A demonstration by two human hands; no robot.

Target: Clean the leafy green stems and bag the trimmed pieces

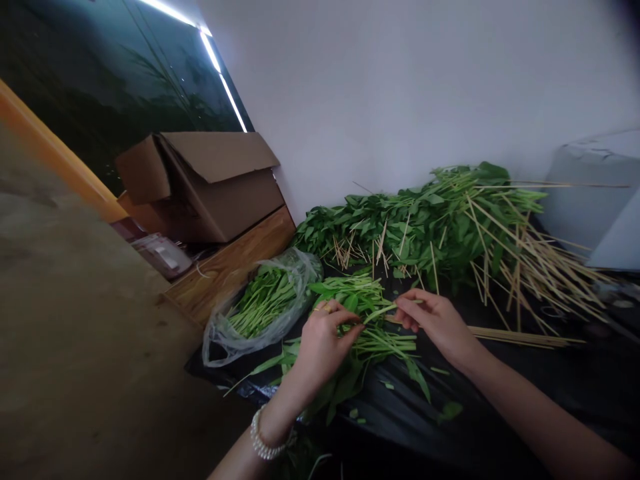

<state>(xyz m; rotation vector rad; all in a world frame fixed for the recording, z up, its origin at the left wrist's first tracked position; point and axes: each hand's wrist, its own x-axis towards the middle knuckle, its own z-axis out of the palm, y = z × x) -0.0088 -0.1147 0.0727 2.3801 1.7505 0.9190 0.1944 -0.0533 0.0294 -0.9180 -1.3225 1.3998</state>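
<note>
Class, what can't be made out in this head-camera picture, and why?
In the head view:
Inside of the cardboard box: hidden by its flaps and sides.
Lower greens in the plastic bag: buried under the top ones.
Part of the cut stalks behind the left hand: covered by it.
Any print on the pale package: too blurred.
Grey object's full width: cut off by right edge.
</note>
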